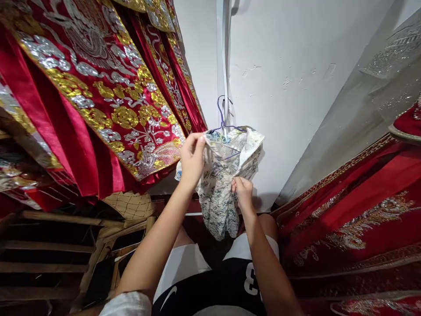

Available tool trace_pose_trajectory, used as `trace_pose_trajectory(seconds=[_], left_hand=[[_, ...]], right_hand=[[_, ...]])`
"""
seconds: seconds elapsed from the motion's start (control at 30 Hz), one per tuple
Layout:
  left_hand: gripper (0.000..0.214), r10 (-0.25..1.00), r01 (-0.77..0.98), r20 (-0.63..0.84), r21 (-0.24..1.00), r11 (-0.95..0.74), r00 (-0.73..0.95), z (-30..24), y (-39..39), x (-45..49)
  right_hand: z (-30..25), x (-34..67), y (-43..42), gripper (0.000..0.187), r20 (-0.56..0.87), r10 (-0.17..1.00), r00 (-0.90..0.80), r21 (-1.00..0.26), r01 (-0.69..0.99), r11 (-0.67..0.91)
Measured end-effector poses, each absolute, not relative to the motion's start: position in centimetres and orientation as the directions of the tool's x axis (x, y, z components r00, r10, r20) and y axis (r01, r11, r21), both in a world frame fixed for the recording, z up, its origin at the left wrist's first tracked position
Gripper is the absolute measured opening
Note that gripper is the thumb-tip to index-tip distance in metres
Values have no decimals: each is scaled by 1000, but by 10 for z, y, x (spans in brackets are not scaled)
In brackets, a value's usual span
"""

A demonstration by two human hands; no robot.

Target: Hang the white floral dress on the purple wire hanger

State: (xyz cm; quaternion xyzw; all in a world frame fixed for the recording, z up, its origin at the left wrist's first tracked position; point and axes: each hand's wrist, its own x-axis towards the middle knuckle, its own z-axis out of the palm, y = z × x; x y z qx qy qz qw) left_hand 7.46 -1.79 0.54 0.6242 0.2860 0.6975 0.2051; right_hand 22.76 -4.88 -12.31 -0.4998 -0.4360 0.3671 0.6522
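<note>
In front of me a light patterned shirt (219,180) hangs on a thin purple hanger (221,115). The hanger's hook is up against a white vertical strip on the wall. My left hand (192,158) pinches the shirt at its upper left, near the collar and shoulder. Lower down, my right hand (243,191) grips the front edge of the shirt on the right side. The collar stands open, and part of the hanger shows inside the neck. Both hands are closed on the cloth.
Red embroidered garments with gold and silver sequins (125,116) hang close on the left. More red beaded cloth (348,219) lines the right. A wooden slatted chair (49,245) stands lower left. A white wall (279,66) with scuffs rises behind the shirt.
</note>
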Motion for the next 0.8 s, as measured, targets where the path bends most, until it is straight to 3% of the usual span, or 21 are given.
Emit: trace_pose_trajectory(seconds=[0.2,0.33,0.47,0.63,0.8], left_hand=[[32,688,-54,619,727,-685,-378,-26,13,8],[32,728,-49,577,771,-636,-370,-29,26,-23],[27,838,-133,404,869,-477,-366,-28,29,-28],[17,797,-118,373,871,-478,-476,-32,29,-17],[8,897,-363,166,872,-327,-410,-40,23,-15]], right_hand=[[-130,214,-111,26,256,914,315,-934,-164,318],[-115,204,-126,24,290,936,200,-936,-145,321],[-108,198,-130,25,326,927,188,-917,-177,358],[-103,198,-138,28,321,939,123,-926,-167,338],[-97,206,-141,25,290,942,171,-928,-190,321]])
